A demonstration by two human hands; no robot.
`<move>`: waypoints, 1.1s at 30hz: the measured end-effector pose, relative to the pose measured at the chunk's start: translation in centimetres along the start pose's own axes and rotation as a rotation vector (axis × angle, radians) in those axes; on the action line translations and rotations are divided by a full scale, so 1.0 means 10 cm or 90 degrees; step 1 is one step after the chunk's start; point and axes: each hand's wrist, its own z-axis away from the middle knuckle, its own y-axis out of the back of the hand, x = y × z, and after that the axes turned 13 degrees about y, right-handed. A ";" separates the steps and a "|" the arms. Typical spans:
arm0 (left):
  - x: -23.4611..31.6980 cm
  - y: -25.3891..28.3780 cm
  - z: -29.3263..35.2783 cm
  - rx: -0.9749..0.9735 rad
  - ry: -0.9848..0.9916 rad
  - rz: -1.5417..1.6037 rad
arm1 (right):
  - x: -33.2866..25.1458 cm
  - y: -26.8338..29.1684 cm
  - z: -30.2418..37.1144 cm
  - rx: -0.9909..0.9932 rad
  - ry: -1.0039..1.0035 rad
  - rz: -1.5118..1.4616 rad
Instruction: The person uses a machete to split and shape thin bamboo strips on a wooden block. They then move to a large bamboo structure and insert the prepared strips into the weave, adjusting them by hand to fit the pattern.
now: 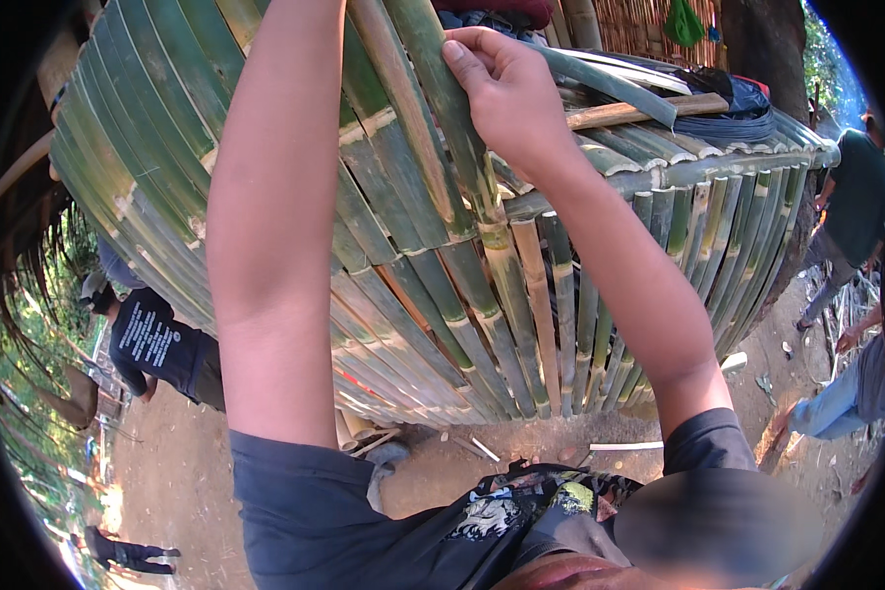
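My left forearm (275, 187) rises past the upper edge of the picture, and the hand at its end is out of sight. Beside a thick green bamboo pole (444, 108), my right hand (506, 93) is closed, thumb and fingertips pressed together at the pole's right edge. What they pinch, if anything, is hidden. The pole lies along a split-bamboo wall (383, 202) made of green and tan slats. A flat green bamboo strip (615, 84) extends to the right from behind my right hand.
Right of my hand, a bamboo ledge (698, 143) carries a piece of wood (649, 111) and coiled black tubing (733, 126). Upright bamboo slats (678, 226) stand beneath it. One person (157, 339) is at left, others (860, 187) at right. Cut strips (626, 446) lie on the dirt ground.
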 end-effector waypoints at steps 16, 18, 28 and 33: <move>0.08 0.02 0.01 0.015 0.075 0.130 | 0.03 -0.14 0.17 0.019 0.043 0.012; 0.10 0.06 0.06 0.021 0.063 0.103 | 0.06 -0.15 0.24 0.030 0.085 0.029; 0.21 0.10 0.11 -0.031 0.089 0.067 | 0.08 -0.17 0.27 0.047 0.063 -0.046; 0.25 0.09 0.13 -0.035 0.086 0.042 | 0.04 -0.13 0.30 0.037 0.054 0.011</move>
